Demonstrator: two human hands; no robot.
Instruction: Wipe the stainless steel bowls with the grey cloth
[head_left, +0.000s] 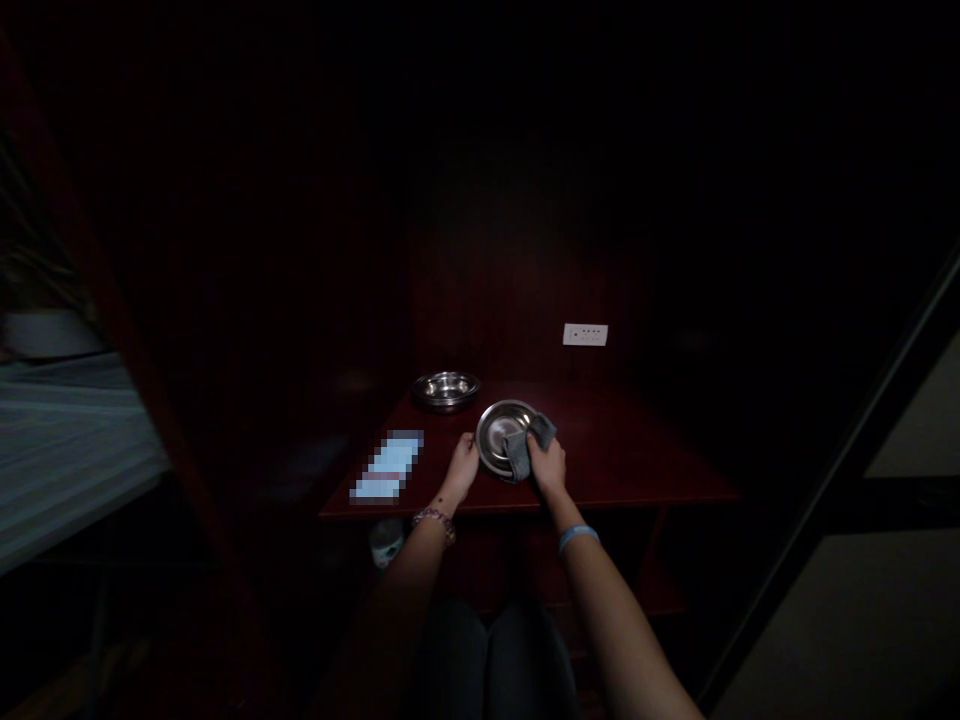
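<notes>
A steel dish (501,432) sits at twelve o'clock on the dark red table (622,470), near its front edge. The left hand (463,465) has its fingers closed against the dish's rim, bracing it, a hold that should keep it from sliding. The right hand (547,464) has its fingers curled around a grey cloth (517,452), pressed into the dish; firm, even pressure suits this hold. A second steel bowl (445,389) stands at eleven o'clock, just beyond.

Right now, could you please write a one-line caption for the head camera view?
Left hand holds a steel bowl while right hand presses a gray cloth against it.
</notes>
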